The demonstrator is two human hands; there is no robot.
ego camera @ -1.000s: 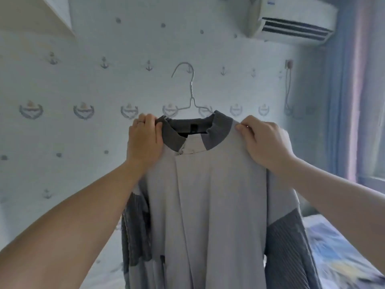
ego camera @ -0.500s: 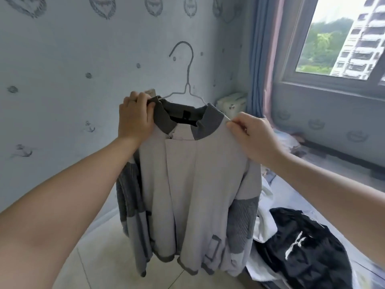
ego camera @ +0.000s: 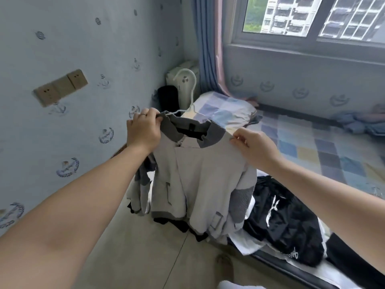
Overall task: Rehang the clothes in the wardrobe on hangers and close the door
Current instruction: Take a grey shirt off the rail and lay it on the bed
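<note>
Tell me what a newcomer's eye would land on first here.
First, the grey jacket on a white hanger, held up mid-frame. The left hand grips it by the collar and the right hand pinches its shoulder. Next come the black garment heaped on the bed at lower right, and the bright window at top right.

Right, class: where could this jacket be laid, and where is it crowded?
Free: floor tiles between the wall and the bed; its checked middle between the pillow and the blue heap. Crowded: its near end, piled with black and white clothes below the jacket.
</note>
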